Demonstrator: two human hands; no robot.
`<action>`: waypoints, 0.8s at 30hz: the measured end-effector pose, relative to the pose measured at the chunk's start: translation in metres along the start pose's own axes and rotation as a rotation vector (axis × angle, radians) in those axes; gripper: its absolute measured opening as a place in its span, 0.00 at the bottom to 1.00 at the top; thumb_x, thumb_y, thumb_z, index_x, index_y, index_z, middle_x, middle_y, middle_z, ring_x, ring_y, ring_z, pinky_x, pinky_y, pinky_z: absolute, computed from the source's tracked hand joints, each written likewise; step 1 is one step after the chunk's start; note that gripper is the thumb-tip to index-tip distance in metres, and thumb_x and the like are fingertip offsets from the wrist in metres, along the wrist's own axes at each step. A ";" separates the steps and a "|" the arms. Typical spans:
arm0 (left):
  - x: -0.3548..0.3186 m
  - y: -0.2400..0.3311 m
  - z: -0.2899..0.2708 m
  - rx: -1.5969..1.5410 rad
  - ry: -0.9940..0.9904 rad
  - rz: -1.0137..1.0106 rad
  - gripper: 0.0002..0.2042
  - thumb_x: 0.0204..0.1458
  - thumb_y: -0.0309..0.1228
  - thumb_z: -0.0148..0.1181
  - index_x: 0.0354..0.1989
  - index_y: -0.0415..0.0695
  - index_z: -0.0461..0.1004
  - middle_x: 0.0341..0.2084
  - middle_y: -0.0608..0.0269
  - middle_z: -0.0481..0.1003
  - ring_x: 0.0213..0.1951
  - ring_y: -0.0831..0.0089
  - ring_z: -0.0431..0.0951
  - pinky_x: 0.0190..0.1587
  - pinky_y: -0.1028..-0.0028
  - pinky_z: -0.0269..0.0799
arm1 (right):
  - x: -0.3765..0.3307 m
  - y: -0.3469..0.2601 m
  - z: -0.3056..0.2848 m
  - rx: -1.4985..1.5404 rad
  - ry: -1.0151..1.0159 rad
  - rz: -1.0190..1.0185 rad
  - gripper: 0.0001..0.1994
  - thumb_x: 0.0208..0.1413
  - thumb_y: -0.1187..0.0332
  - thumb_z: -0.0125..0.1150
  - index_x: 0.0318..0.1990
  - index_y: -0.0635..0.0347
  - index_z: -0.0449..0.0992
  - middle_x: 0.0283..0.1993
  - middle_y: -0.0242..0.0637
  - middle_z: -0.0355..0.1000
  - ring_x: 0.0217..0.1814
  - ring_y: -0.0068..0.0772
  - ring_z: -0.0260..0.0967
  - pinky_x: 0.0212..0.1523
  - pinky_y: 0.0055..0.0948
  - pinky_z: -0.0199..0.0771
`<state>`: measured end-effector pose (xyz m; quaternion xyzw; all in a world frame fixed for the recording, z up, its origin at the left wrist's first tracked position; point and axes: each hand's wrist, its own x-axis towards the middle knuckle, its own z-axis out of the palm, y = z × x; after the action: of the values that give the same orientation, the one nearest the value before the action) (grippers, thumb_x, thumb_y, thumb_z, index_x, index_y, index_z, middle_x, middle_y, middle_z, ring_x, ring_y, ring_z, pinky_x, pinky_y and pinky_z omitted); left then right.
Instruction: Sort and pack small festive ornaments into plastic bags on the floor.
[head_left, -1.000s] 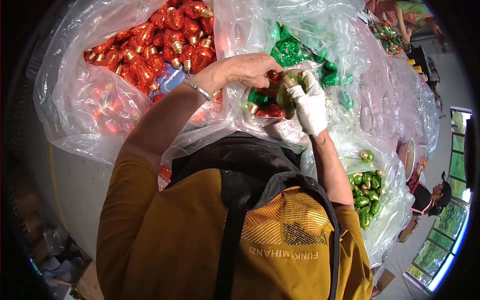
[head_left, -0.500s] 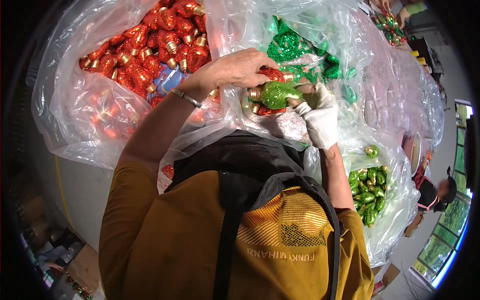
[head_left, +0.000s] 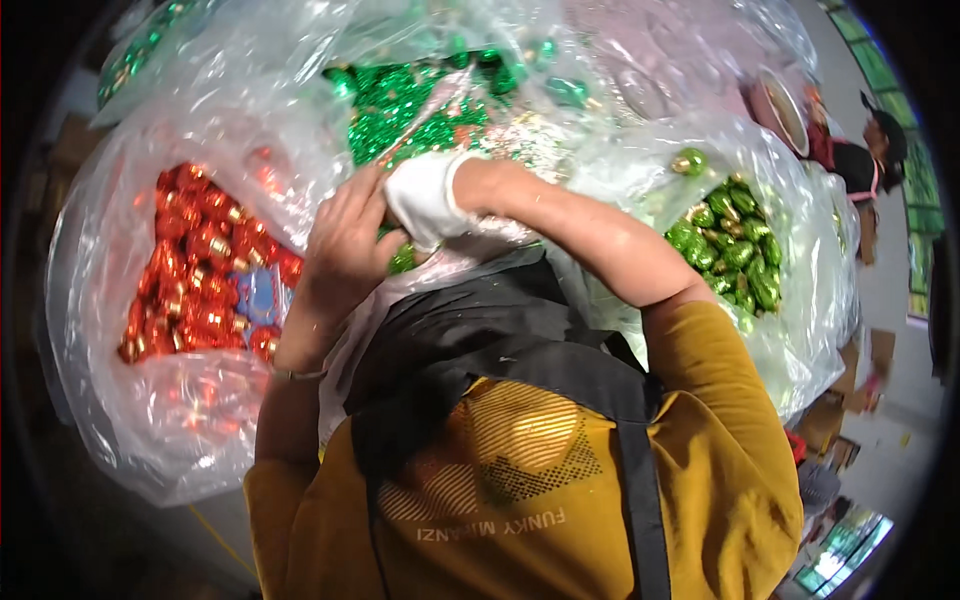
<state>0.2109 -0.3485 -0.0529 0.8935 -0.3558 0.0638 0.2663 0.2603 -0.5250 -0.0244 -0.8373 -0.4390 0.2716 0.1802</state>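
My left hand [head_left: 345,235] is closed, its fingers curved toward the other hand over the clear plastic. What it grips is covered. Crossing in from the right, my right hand in a white fingerless glove [head_left: 425,200] meets it, with its fingers hidden behind my left hand. A bit of light green glittery bulb-shaped ornament [head_left: 403,258] peeks out below the two hands. Left of them, red glittery bulb ornaments [head_left: 205,240] with gold caps fill an open plastic bag, a blue object [head_left: 258,295] among them. Beyond the hands lies dark green glitter ornament stock [head_left: 415,100].
On the right, another clear plastic bag [head_left: 640,200] holds light green ornaments [head_left: 735,245]. One single green ornament [head_left: 690,162] rests on its plastic. A person in a dark cap [head_left: 885,140] is at the far right near a round tub [head_left: 780,112]. Cardboard boxes [head_left: 825,420] stand on the floor.
The view has turned, and both hands have come together farther left. The red and green ornaments seen between them are now mostly covered by my hands.
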 end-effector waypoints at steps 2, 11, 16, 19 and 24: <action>-0.003 0.001 0.002 0.085 0.036 -0.008 0.27 0.43 0.30 0.61 0.54 0.34 0.64 0.53 0.45 0.66 0.54 0.54 0.67 0.52 0.59 0.61 | -0.014 -0.008 0.012 0.005 0.108 0.051 0.11 0.37 0.67 0.67 0.31 0.60 0.78 0.26 0.48 0.73 0.28 0.49 0.71 0.32 0.40 0.72; -0.001 0.016 -0.009 0.138 -0.080 -0.022 0.30 0.46 0.36 0.61 0.56 0.32 0.63 0.57 0.46 0.64 0.58 0.53 0.63 0.59 0.56 0.54 | -0.086 0.095 -0.001 0.340 1.110 0.478 0.09 0.48 0.62 0.61 0.33 0.55 0.80 0.35 0.45 0.75 0.37 0.46 0.74 0.43 0.39 0.73; -0.005 0.018 -0.001 0.104 -0.051 -0.027 0.30 0.45 0.36 0.62 0.56 0.34 0.64 0.58 0.47 0.63 0.59 0.54 0.62 0.60 0.55 0.53 | -0.044 0.161 0.014 -0.122 0.285 0.626 0.12 0.51 0.62 0.56 0.38 0.55 0.79 0.42 0.48 0.74 0.43 0.48 0.73 0.46 0.41 0.72; -0.005 0.015 0.000 0.058 -0.045 -0.077 0.30 0.45 0.36 0.63 0.57 0.36 0.64 0.58 0.48 0.62 0.60 0.54 0.62 0.60 0.54 0.52 | -0.024 0.220 0.033 -0.089 0.732 0.704 0.14 0.52 0.62 0.52 0.42 0.56 0.77 0.46 0.50 0.73 0.47 0.51 0.71 0.49 0.42 0.71; -0.017 0.005 0.001 0.064 0.015 -0.106 0.27 0.46 0.36 0.63 0.55 0.40 0.65 0.57 0.50 0.63 0.59 0.56 0.63 0.60 0.52 0.52 | -0.077 0.237 0.007 -0.213 0.816 1.106 0.17 0.50 0.60 0.55 0.46 0.57 0.73 0.49 0.55 0.71 0.50 0.55 0.70 0.49 0.47 0.71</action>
<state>0.1954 -0.3419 -0.0565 0.9187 -0.3036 0.0678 0.2433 0.3713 -0.7187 -0.1352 -0.9863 0.1306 -0.0578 0.0828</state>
